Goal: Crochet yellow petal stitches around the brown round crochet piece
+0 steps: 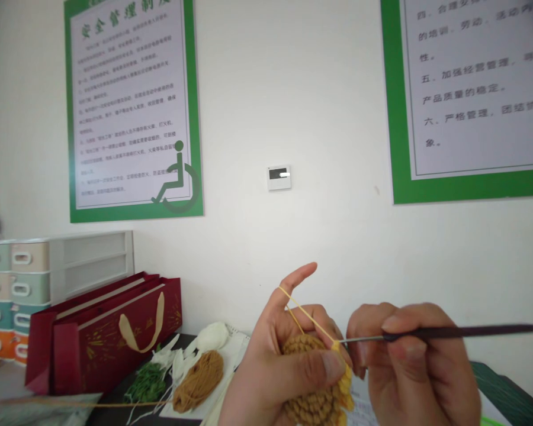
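Observation:
My left hand (288, 355) pinches a round crocheted piece (308, 405), brown in rows with a yellow edging (347, 387) on its right side. Its index finger points up, and yellow yarn (308, 313) loops over that finger and runs down to the edging. In my right hand (413, 361) is a crochet hook (471, 331) with a dark handle, held level between thumb and fingers. The hook's thin metal shaft reaches left, and its tip meets the yellow yarn at the top of the edging. The lower part of the crocheted piece is cut off by the frame.
Left on the table lie a brown yarn ball (199, 381), green yarn (146, 381) and white yarn (213, 337). Dark red gift bags (102, 337) stand before a drawer unit (31, 290). Dark green material (506, 390) lies at right. Posters hang on the wall behind.

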Motion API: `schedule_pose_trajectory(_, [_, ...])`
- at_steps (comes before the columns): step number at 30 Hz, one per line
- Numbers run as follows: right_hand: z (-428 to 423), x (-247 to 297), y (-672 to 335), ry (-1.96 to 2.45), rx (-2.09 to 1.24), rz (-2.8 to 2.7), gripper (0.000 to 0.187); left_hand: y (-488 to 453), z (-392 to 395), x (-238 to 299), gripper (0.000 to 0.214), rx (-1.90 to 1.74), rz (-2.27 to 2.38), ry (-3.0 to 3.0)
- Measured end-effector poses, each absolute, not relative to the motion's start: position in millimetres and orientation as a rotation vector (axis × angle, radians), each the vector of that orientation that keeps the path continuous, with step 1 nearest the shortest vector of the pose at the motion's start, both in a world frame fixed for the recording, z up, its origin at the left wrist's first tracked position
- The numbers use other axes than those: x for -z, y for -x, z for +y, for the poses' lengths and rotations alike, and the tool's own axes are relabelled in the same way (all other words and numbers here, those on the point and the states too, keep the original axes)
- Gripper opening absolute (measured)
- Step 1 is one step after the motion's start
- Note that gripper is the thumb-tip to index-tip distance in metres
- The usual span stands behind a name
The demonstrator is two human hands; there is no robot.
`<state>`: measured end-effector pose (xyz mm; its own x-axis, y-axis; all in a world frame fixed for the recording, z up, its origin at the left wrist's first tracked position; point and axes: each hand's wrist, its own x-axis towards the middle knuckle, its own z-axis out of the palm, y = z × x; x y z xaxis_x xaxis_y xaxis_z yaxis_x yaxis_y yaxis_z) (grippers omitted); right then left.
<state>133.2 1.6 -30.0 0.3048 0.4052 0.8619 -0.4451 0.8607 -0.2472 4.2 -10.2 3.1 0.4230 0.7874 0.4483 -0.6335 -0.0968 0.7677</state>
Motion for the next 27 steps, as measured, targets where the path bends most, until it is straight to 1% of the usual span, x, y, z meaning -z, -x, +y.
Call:
schedule_pose_trajectory(4, [-0.5,24.1,-138.6,-0.005,-0.978,-1.166,0.025,-2.7,-9.7,-2.9,0.082,-1.190,0.168,-1.233])
schedule_pose_trajectory(6, [0.6,22.6,-137.6,0.068,-1.045,-1.183,0.025,-4.9,-12.0,-3.0,0.078,-1.278,0.217,-1.289])
schedule_pose_trajectory(7, [1.5,22.7,-136.7,0.093,-1.001,-1.201,0.023,-6.3,-13.3,-3.1,0.077,-1.328,0.251,-1.307])
schedule_pose_trajectory(9, [4.0,24.7,-135.6,0.114,-0.812,-1.267,0.016,-8.8,-15.5,-3.1,0.073,-1.408,0.317,-1.324])
schedule_pose_trajectory(12, [8.2,28.4,-137.8,0.142,-0.577,-1.309,0.009,-10.1,-16.9,-3.5,0.071,-1.424,0.367,-1.346])
schedule_pose_trajectory(15, [11.2,27.6,-141.6,0.178,-0.570,-1.231,0.009,-8.7,-17.2,-4.7,0.072,-1.396,0.366,-1.356])
schedule_pose_trajectory(22, [10.5,20.5,-146.3,0.160,-0.730,-1.204,0.014,-2.7,-15.3,-6.3,0.066,-1.316,0.341,-1.318])
schedule_pose_trajectory(27, [14.6,23.8,-159.8,0.116,-0.673,-1.318,0.012,0.1,-14.5,-8.0,0.063,-1.272,0.330,-1.300])
